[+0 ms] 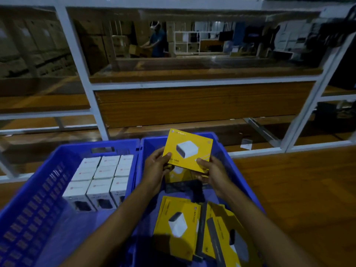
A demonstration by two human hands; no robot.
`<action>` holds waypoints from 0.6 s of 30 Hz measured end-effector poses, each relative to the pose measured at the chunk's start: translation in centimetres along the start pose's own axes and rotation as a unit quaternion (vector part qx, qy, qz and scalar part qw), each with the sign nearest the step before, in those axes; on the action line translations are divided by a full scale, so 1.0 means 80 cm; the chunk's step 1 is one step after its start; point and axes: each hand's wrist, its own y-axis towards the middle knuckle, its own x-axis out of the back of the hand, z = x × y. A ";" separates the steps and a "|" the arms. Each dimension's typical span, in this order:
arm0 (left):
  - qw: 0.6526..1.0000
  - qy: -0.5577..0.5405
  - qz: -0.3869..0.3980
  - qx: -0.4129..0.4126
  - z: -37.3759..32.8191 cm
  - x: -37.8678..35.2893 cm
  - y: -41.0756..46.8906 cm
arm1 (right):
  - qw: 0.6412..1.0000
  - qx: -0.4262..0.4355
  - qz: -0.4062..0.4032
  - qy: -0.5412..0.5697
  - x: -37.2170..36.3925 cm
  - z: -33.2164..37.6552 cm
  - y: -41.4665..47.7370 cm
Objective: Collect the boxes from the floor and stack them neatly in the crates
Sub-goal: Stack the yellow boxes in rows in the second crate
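Fingers of the left hand (157, 166) and right hand (212, 170) pinch a flat yellow cardboard box (187, 151) by its lower corners, above the right blue plastic crate (152, 145). Near-square, face up, its top edge points away. Better to lay it flat, squared against the loose yellow boxes (177, 226) below

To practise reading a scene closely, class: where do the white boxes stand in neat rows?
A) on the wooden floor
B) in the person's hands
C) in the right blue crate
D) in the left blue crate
D: the white boxes stand in rows inside the left blue crate, while the right blue crate holds yellow boxes, and the left hand and right hand grip one yellow box.
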 end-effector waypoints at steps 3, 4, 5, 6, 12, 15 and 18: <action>1.000 -0.008 -0.013 -0.012 -0.001 0.005 -0.001 | 0.999 0.042 0.017 -0.022 -0.009 0.010 -0.006; 1.000 -0.003 -0.019 -0.020 -0.001 0.005 -0.002 | 0.996 0.074 0.027 -0.046 -0.011 0.015 -0.010; 0.999 0.010 -0.021 -0.025 -0.001 0.005 -0.003 | 0.988 0.116 0.029 -0.100 -0.013 0.019 -0.014; 0.999 0.030 -0.016 -0.025 0.002 0.006 -0.003 | 0.969 0.160 0.020 -0.186 -0.013 0.019 -0.018; 0.985 -0.159 -0.049 0.053 -0.007 -0.001 -0.007 | 0.840 0.340 0.039 -0.421 -0.008 -0.010 -0.022; 0.957 -0.275 -0.054 0.075 -0.013 0.006 -0.009 | 0.741 0.442 0.063 -0.502 -0.016 -0.017 -0.014; 0.949 -0.298 -0.032 0.100 -0.017 0.011 -0.009 | 0.663 0.489 -0.003 -0.567 -0.031 -0.021 -0.021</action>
